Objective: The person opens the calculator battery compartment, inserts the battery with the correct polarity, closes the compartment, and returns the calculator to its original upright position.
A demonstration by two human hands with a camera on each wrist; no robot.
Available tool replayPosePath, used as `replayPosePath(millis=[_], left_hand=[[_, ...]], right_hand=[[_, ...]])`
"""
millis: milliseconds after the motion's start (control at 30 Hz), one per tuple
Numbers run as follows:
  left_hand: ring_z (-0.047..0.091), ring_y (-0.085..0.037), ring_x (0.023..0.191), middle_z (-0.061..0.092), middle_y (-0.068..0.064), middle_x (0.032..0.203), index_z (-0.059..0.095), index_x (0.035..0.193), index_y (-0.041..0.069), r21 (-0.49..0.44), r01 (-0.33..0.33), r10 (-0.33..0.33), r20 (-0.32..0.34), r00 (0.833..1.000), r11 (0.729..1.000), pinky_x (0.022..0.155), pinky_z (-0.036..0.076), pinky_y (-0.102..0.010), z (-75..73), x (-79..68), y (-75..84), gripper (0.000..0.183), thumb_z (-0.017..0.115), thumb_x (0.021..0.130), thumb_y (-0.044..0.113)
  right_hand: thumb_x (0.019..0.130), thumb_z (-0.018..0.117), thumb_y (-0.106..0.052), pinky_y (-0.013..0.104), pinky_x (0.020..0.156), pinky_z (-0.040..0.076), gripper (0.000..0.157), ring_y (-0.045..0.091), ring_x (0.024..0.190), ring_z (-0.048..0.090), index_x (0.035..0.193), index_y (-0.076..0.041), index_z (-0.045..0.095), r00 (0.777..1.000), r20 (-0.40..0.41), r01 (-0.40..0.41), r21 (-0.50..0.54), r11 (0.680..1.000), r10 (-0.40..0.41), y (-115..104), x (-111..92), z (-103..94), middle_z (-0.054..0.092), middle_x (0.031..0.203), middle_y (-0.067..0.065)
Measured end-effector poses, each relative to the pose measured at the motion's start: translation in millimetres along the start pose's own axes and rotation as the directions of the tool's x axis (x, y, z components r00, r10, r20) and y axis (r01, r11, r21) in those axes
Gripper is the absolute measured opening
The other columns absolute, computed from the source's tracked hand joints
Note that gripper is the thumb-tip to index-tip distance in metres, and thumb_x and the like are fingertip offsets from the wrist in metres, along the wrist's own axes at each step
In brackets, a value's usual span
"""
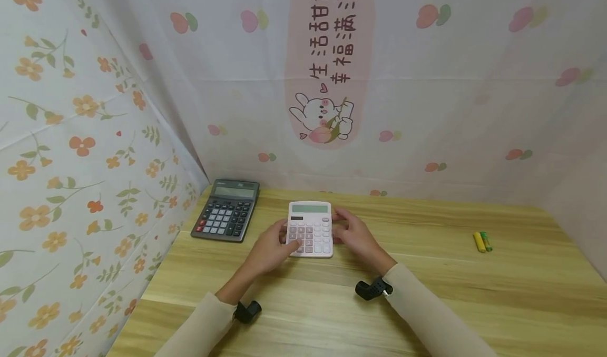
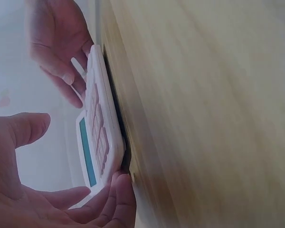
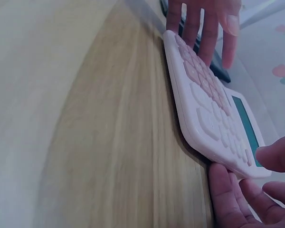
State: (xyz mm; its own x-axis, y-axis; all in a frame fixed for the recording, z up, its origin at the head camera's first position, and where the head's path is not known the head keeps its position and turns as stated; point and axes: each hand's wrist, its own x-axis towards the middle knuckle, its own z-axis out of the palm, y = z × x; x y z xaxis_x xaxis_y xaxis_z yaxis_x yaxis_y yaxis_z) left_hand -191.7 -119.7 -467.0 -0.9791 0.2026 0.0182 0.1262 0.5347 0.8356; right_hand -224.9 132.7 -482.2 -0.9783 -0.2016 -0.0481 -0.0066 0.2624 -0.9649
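Observation:
A pink calculator (image 1: 310, 229) with a green-grey display lies face up on the wooden table. My left hand (image 1: 272, 248) is at its left side, fingertips touching the edge; in the left wrist view its thumb (image 2: 31, 129) stands raised, apart from the keys. At the opposite edge is my right hand (image 1: 355, 236), its fingers (image 3: 223, 190) against the calculator's side near the underside. The right thumb (image 3: 278, 154) is by the display's end; whether it touches cannot be told. Neither hand's fingers wrap round the calculator. Its underside is hidden.
A larger dark grey calculator (image 1: 225, 209) lies at the table's back left. To the right are two batteries, one yellow (image 1: 479, 242) and one green (image 1: 486, 241), side by side. A printed curtain (image 1: 403, 109) hangs behind the table (image 1: 427, 294), and a floral one (image 1: 85, 188) on the left.

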Motion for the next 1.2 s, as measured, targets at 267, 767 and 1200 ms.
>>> replayPosePath(millis=[267,767,1200], left_hand=[[0.067,-0.021,0.099,0.071,-0.019,0.128,0.054,0.154,-0.008,0.036,0.016,-0.017,0.029,0.999,0.999,0.080,0.059,-0.037,6.3,-4.8,5.8,0.072,0.080,0.097,0.028],[0.065,-0.019,0.100,0.068,-0.010,0.118,0.067,0.142,-0.008,0.042,-0.006,0.000,0.141,0.990,0.999,0.081,0.058,-0.036,20.0,-13.1,16.1,0.061,0.078,0.098,0.032],[0.062,-0.018,0.097,0.067,-0.010,0.120,0.065,0.146,-0.007,0.024,-0.025,0.020,0.197,0.980,0.999,0.080,0.055,-0.033,32.9,-25.3,25.0,0.064,0.077,0.099,0.036]], right_hand=[[0.105,0.055,0.002,0.040,0.087,0.065,0.063,0.033,0.109,0.068,0.165,0.009,0.037,0.999,-0.010,-0.033,-0.003,0.999,0.033,2.4,-15.4,-12.1,0.055,0.144,0.028],[0.107,0.057,-0.002,0.039,0.080,0.066,0.059,0.029,0.103,0.068,0.163,0.008,0.042,0.996,-0.022,-0.084,-0.060,0.995,0.082,4.0,-46.0,-32.1,0.058,0.139,0.026],[0.106,0.059,-0.002,0.036,0.074,0.066,0.059,0.027,0.100,0.068,0.162,0.010,0.042,0.997,-0.025,-0.081,-0.063,0.995,0.080,9.5,-68.3,-47.2,0.059,0.135,0.026]])
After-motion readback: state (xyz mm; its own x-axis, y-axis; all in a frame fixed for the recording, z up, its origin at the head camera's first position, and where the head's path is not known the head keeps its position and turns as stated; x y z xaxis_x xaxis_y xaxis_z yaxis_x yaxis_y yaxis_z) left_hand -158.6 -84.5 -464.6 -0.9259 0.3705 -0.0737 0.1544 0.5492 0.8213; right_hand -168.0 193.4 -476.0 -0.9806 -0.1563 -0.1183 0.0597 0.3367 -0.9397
